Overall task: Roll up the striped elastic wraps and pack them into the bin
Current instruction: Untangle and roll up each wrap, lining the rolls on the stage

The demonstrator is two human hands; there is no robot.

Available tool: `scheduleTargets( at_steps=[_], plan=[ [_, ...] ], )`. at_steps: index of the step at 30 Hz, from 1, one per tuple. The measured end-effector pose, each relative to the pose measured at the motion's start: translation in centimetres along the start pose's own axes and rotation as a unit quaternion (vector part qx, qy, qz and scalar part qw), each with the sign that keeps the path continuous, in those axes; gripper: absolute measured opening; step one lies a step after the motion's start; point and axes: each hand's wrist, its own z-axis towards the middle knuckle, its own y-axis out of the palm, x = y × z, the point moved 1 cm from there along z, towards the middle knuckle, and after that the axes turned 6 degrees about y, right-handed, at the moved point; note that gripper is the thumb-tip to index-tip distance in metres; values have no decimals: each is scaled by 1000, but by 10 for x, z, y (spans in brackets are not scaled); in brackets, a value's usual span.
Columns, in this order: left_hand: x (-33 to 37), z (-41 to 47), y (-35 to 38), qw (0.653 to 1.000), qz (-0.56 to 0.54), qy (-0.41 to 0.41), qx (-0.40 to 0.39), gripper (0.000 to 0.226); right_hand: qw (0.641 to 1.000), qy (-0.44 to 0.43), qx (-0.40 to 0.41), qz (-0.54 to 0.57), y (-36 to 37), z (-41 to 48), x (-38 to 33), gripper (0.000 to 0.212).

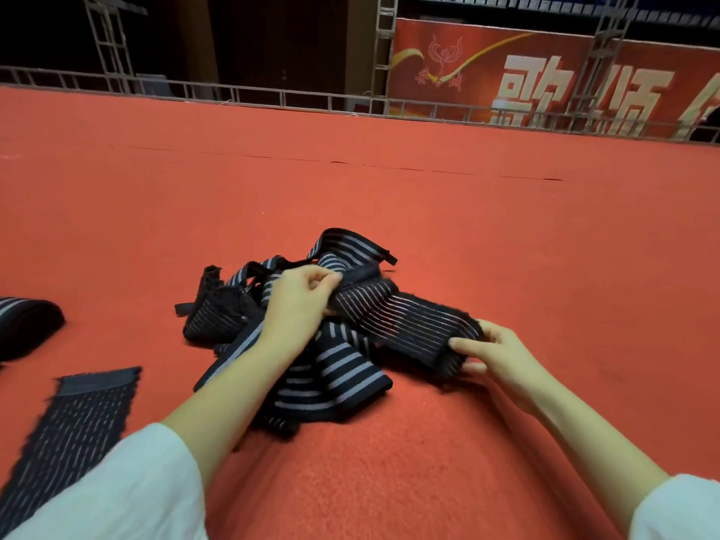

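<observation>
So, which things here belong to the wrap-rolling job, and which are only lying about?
Job: black thin-striped elastic wrap pinched by left hand and right hand; tangled pile of black wide-striped wraps; flat striped wrap on the left; dark striped bundle at the left edge. No bin in view.
Lying about: red carpet; red banner with pale characters; grey metal railing.

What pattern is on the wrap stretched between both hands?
Black with thin pale lengthwise stripes on the wrap, seen in the head view.
</observation>
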Motion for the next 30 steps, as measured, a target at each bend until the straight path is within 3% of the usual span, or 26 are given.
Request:
scheduleTargets(
  at_steps=[3, 6, 10, 15, 19, 22, 26, 30],
  plan=[
    [6, -6, 12, 999, -20, 9, -37, 16, 996, 9, 51, -69, 2, 2, 3, 38],
    [18, -7, 17, 998, -51, 22, -41, 15, 970, -96, 154, -161, 11, -5, -22, 53],
    [47, -13, 16, 994, -83, 43, -51, 12, 964, -217, 91, -127, 33, -24, -65, 30],
    [87, -20, 12, 979, -175, 47, -93, 10, 969, -236, -19, -79, 66, -44, -98, 40],
    [120, -26, -2, 979, -94, 134, -123, 20, 960, -278, 38, 1, 70, -59, -122, 25],
    [142, -25, -19, 979, -32, 191, -66, 18, 955, -284, 84, 17, 64, -75, -147, 22],
    [183, -29, -43, 980, -47, 190, -35, 32, 946, -315, 72, -3, 70, -110, -187, 21],
    [228, -39, -74, 966, -64, 252, 6, 3, 929, -367, 55, -16, 81, -153, -228, 20]
  ],
)
